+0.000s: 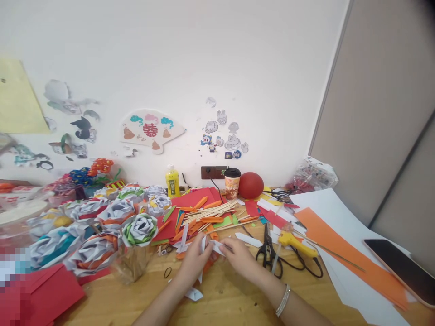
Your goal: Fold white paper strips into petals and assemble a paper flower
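Observation:
Both my hands meet over the wooden table and hold one folded piece of white paper [212, 247] between them. My left hand [196, 254] pinches its left part, and my right hand [238, 254] grips the right end with thumb and fingers. Parts of the paper are hidden behind the fingers. Below the left hand lies another folded white paper piece [193, 294]. Orange folded strips [190, 225] and a heap of thin wooden sticks [209, 213] lie just beyond the hands. To the right of my right hand are black scissors [268, 253].
A yellow glue gun [297, 244] with a black cord rests right of the scissors. Folded paper flowers [139, 230] crowd the left side. A yellow bottle [172, 182], a paper cup [232, 184] and a red balloon [251, 185] stand by the wall. A phone [403, 269] lies far right.

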The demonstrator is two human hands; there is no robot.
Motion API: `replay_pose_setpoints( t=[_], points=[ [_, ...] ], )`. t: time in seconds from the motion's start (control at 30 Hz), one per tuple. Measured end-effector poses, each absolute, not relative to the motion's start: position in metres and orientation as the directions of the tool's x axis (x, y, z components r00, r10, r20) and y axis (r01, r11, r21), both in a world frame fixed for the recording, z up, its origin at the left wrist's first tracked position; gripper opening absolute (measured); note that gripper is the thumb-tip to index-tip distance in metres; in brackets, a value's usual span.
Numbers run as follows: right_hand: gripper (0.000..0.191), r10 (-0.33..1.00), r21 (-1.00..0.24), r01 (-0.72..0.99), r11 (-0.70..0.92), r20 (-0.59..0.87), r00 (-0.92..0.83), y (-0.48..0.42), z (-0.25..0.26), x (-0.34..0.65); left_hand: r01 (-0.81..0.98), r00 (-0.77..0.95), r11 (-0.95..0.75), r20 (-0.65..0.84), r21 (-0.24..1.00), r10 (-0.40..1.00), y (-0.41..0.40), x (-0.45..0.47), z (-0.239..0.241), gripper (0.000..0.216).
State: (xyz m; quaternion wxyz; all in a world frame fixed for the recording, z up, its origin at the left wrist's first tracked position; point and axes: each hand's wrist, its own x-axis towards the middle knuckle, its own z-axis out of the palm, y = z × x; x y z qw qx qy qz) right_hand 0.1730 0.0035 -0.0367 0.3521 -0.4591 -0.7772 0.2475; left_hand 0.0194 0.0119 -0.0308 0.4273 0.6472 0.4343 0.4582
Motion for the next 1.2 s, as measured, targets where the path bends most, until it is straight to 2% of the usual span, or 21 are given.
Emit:
replay_pose_setpoints(
  t=[0.1,0.23,0.33,0.47,0.57,0.63,0.7,0.77,0.9,1.03,1.1,1.2],
  points=[
    [0.026,0.872,-0.617,0.617,0.488,0.378,-0.311,0.003,-0.039,0.173,0.185,0.195,-0.251,0.215,0.95,0.957,0.009,0.021,-0.028,0.026],
    [0.024,0.816,-0.381,0.754,0.535,0.465,-0.344,0.003,-0.04,0.173,0.02,0.256,-0.085,0.077,0.996,0.964,0.007,0.026,-0.026,0.033],
    [0.02,0.775,-0.234,0.794,0.561,0.486,-0.404,0.001,-0.042,0.171,-0.051,0.265,-0.008,0.022,0.999,0.964,0.008,0.027,-0.027,0.035],
    [0.02,0.74,-0.144,0.798,0.585,0.499,-0.452,0.0,-0.044,0.17,-0.117,0.278,0.024,0.01,0.993,0.96,0.009,0.024,-0.024,0.032],
    [0.031,0.723,-0.055,0.812,0.581,0.493,-0.484,0.004,-0.046,0.173,-0.15,0.262,0.033,0.007,0.988,0.965,0.008,0.022,-0.019,0.033],
    [0.037,0.714,-0.039,0.796,0.604,0.472,-0.518,0.006,-0.047,0.175,-0.154,0.262,0.044,-0.002,0.987,0.965,0.007,0.022,-0.017,0.035],
    [0.041,0.734,-0.107,0.785,0.61,0.45,-0.509,0.007,-0.048,0.177,-0.152,0.262,0.058,-0.017,0.987,0.965,0.007,0.021,-0.015,0.036],
    [0.039,0.798,-0.252,0.796,0.551,0.438,-0.414,0.006,-0.047,0.179,-0.186,0.25,0.067,-0.019,0.98,0.968,0.007,0.02,-0.015,0.038],
    [0.018,0.879,-0.536,0.734,0.417,0.442,-0.178,0.002,-0.037,0.179,-0.33,0.198,0.085,-0.019,0.94,0.98,0.01,0.017,-0.018,0.039],
    [0.021,0.847,-0.652,0.616,0.442,0.529,-0.048,0.0,-0.024,0.171,-0.374,0.157,0.074,-0.015,0.924,0.987,0.015,0.016,-0.025,0.039],
    [0.021,0.872,-0.735,0.517,0.439,0.487,-0.047,0.001,-0.02,0.162,-0.399,0.134,0.06,-0.007,0.915,0.991,0.018,0.016,-0.029,0.037],
    [0.018,0.91,-0.837,0.357,0.414,0.388,-0.145,0.001,-0.021,0.143,-0.502,0.109,0.043,0.014,0.864,0.994,0.02,0.016,-0.029,0.035]
  ],
)
